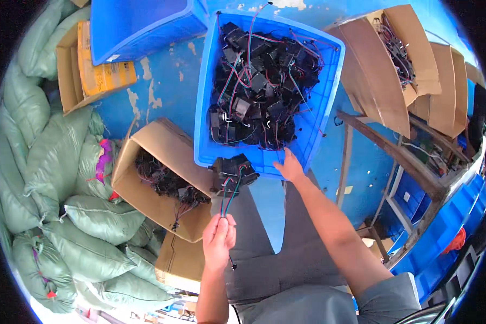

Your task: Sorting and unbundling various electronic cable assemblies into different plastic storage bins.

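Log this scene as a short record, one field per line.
Left hand: gripping wires of a black part
Right hand: fingers spread at the blue bin's near edge; contact unclear
Bin contents: jumbled black pieces with coloured leads
Left of bin: tilted cardboard box holding dark wired pieces
Far left: piled green sacks

Green sacks [56, 154] piled left; red bag [457, 241], perhaps, far right.

Two hands [218, 240] and one yellow box [109, 78] show.
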A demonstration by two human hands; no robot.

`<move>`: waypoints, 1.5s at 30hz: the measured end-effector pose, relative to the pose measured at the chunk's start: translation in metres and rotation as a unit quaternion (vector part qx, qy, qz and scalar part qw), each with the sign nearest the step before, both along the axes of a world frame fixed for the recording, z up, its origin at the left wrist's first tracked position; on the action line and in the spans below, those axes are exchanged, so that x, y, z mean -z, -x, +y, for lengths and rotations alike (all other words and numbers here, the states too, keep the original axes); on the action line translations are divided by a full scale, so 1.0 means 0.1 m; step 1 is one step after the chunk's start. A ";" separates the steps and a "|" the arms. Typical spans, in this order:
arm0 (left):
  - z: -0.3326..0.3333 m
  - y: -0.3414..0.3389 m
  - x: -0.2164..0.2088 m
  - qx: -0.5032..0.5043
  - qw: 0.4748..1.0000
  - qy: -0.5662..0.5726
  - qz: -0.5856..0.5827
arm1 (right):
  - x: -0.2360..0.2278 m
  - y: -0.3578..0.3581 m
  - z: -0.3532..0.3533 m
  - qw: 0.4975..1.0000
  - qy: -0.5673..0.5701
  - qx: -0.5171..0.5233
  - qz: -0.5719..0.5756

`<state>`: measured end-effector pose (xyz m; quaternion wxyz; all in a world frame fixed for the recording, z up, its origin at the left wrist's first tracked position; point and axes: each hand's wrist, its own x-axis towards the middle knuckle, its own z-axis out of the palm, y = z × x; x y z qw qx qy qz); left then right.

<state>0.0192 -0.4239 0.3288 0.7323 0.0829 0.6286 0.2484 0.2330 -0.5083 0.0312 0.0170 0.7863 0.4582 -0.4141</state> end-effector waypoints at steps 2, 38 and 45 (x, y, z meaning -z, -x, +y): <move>0.07 -0.09 0.07 0.033 0.999 0.025 -0.016 | 0.27 0.08 -0.10 0.998 0.044 0.021 -0.050; 0.73 1.27 -0.43 0.141 0.987 0.067 0.033 | -0.58 0.75 2.43 0.975 0.003 -0.193 -0.114; 0.59 1.30 -0.36 0.102 0.990 0.096 -0.027 | -0.42 1.08 2.48 0.991 -0.046 -0.123 -0.023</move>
